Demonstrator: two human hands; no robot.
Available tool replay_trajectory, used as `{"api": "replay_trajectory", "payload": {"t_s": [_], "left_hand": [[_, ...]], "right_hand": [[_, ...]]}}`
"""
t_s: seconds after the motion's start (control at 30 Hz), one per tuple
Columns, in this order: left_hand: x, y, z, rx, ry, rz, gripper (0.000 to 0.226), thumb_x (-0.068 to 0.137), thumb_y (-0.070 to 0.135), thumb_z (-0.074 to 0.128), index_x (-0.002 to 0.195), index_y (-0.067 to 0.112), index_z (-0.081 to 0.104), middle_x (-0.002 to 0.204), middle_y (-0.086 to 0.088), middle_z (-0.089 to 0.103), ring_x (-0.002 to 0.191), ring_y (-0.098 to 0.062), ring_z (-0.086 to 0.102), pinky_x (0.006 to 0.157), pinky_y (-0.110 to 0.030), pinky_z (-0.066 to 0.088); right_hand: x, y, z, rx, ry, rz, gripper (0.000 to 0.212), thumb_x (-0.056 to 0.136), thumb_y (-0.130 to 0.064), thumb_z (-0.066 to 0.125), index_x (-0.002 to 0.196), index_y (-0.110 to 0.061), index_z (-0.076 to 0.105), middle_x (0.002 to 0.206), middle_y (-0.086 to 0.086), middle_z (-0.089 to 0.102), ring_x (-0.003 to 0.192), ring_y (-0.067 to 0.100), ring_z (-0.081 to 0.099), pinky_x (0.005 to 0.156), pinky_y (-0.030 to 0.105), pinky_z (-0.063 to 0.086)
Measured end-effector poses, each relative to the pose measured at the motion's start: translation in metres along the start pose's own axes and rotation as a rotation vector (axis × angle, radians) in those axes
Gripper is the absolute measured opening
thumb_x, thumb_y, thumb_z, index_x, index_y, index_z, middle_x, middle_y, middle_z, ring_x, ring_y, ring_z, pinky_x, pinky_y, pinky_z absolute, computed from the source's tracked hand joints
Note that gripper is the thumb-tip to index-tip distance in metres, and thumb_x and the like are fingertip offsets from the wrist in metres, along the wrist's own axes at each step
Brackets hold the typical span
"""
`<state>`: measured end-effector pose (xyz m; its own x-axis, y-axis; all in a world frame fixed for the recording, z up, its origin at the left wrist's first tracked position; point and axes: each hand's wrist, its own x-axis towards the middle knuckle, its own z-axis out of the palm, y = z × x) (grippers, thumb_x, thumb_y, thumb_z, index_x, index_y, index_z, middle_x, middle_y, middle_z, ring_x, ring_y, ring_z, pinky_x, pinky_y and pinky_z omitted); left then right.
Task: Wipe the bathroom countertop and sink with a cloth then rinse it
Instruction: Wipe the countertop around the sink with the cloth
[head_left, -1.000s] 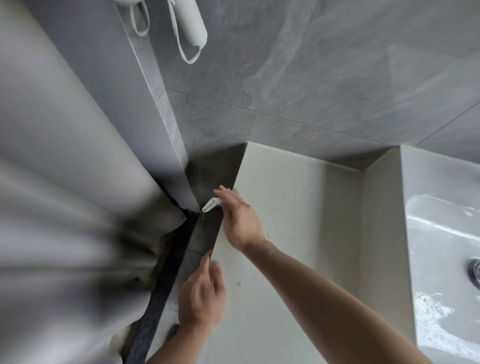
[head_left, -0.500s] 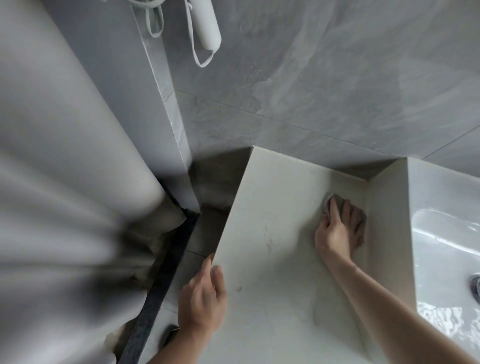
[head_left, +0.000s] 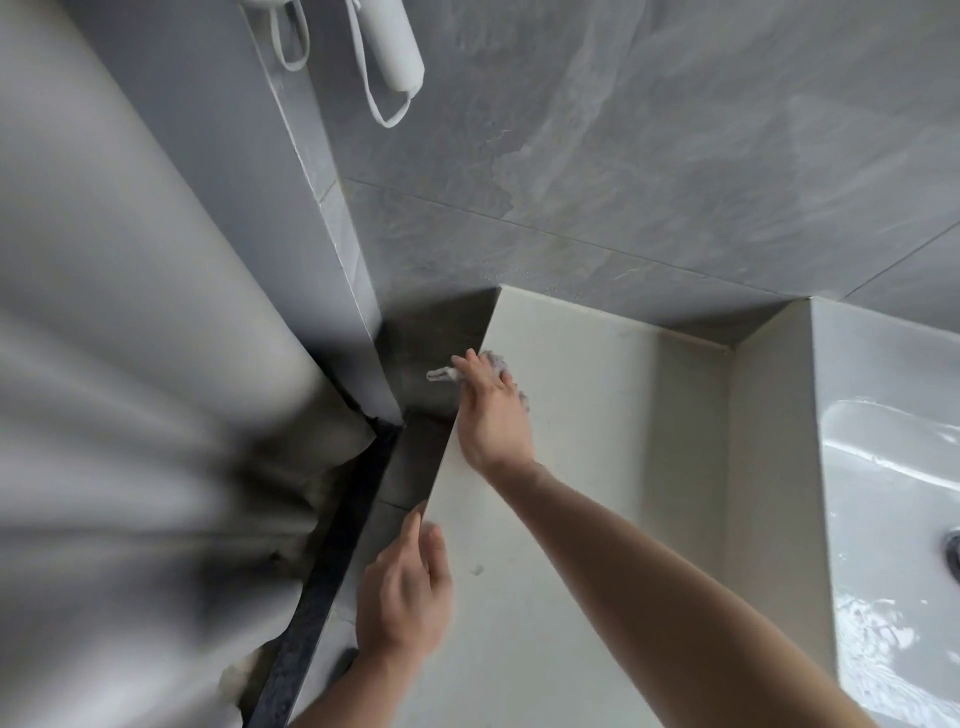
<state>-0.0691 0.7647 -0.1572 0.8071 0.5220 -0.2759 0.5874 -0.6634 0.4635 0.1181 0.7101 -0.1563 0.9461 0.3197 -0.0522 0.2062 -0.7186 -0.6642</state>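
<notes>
At frame centre, the cloth (head_left: 492, 362) is pressed flat-fingered by the right hand (head_left: 493, 415) for wiping; the countertop (head_left: 597, 441) edge is steadied by the left hand (head_left: 402, 597), its fingers straight.

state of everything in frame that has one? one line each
cloth: bunched under the right hand, a corner hanging past the counter's left edge
right hand: flat, pressing the cloth on the countertop
left hand: fingers straight, resting on the left edge
countertop: small speck near the left hand
sink: wet, water glistening
</notes>
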Motion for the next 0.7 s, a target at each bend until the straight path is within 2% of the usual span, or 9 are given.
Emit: {"api": "replay_trajectory", "payload": {"t_s": [0.1,0.23,0.27,0.33,0.43,0.53,0.63,0.7], "left_hand": [[0.0,0.0,-0.001,-0.004,0.003,0.002,0.054,0.104,0.045,0.023,0.139,0.023,0.057,0.126,-0.004,0.072,0.109,-0.037,0.068,0.088,-0.039,0.052],[-0.001,-0.001,-0.001,0.001,-0.014,-0.001,0.059,0.103,0.048,0.021,0.141,0.021,0.057,0.128,-0.005,0.071,0.111,-0.037,0.068,0.089,-0.04,0.052],[-0.001,0.0,-0.001,0.002,-0.014,-0.004,0.057,0.103,0.046,0.023,0.141,0.02,0.057,0.128,-0.005,0.071,0.111,-0.037,0.068,0.089,-0.04,0.052],[-0.001,0.0,-0.002,0.002,-0.03,-0.014,0.051,0.105,0.042,0.026,0.14,0.022,0.057,0.13,-0.004,0.07,0.112,-0.037,0.067,0.088,-0.04,0.051],[0.0,0.001,-0.003,0.002,-0.047,-0.021,0.048,0.106,0.041,0.028,0.143,0.024,0.054,0.134,-0.002,0.068,0.116,-0.035,0.065,0.091,-0.039,0.049],[0.0,0.001,-0.004,-0.003,-0.043,-0.027,0.046,0.106,0.042,0.031,0.142,0.024,0.055,0.129,-0.002,0.071,0.113,-0.035,0.067,0.088,-0.039,0.05],[0.001,0.0,-0.002,-0.029,-0.045,-0.029,0.044,0.105,0.04,0.034,0.137,0.022,0.059,0.121,-0.003,0.074,0.107,-0.036,0.069,0.084,-0.039,0.052],[0.002,-0.001,0.0,-0.041,-0.042,-0.029,0.043,0.106,0.038,0.034,0.134,0.019,0.063,0.117,-0.005,0.076,0.102,-0.037,0.071,0.081,-0.039,0.054]], "right_hand": [[-0.002,0.026,-0.043,0.11,0.093,0.035,0.038,0.109,-0.021,0.045,0.144,-0.018,0.059,0.154,0.007,0.054,0.143,0.025,0.05,0.119,0.029,0.034],[0.0,0.079,-0.115,0.022,0.329,0.185,0.035,0.108,-0.022,0.047,0.137,-0.025,0.065,0.138,0.008,0.068,0.123,0.03,0.065,0.098,0.034,0.051],[0.001,0.094,-0.132,-0.009,0.387,0.212,0.035,0.108,-0.02,0.047,0.135,-0.025,0.067,0.139,0.009,0.067,0.125,0.029,0.064,0.099,0.034,0.05],[0.005,0.126,-0.157,-0.071,0.451,0.279,0.037,0.108,-0.018,0.044,0.139,-0.018,0.064,0.151,0.012,0.057,0.139,0.03,0.054,0.112,0.036,0.042],[0.011,0.167,-0.161,-0.191,0.379,0.388,0.047,0.105,-0.023,0.038,0.146,-0.007,0.054,0.155,0.021,0.048,0.146,0.038,0.039,0.124,0.045,0.028],[0.011,0.179,-0.134,-0.388,0.29,0.44,0.058,0.097,-0.027,0.043,0.147,0.001,0.045,0.154,0.027,0.041,0.146,0.043,0.031,0.126,0.052,0.018],[0.018,0.166,-0.112,-0.406,0.379,0.539,0.069,0.093,-0.038,0.035,0.152,-0.002,0.04,0.16,0.025,0.034,0.152,0.042,0.022,0.126,0.05,0.01],[0.031,0.158,-0.102,-0.38,0.431,0.558,0.071,0.09,-0.038,0.033,0.151,-0.003,0.042,0.159,0.025,0.035,0.152,0.042,0.023,0.125,0.051,0.009]]}}
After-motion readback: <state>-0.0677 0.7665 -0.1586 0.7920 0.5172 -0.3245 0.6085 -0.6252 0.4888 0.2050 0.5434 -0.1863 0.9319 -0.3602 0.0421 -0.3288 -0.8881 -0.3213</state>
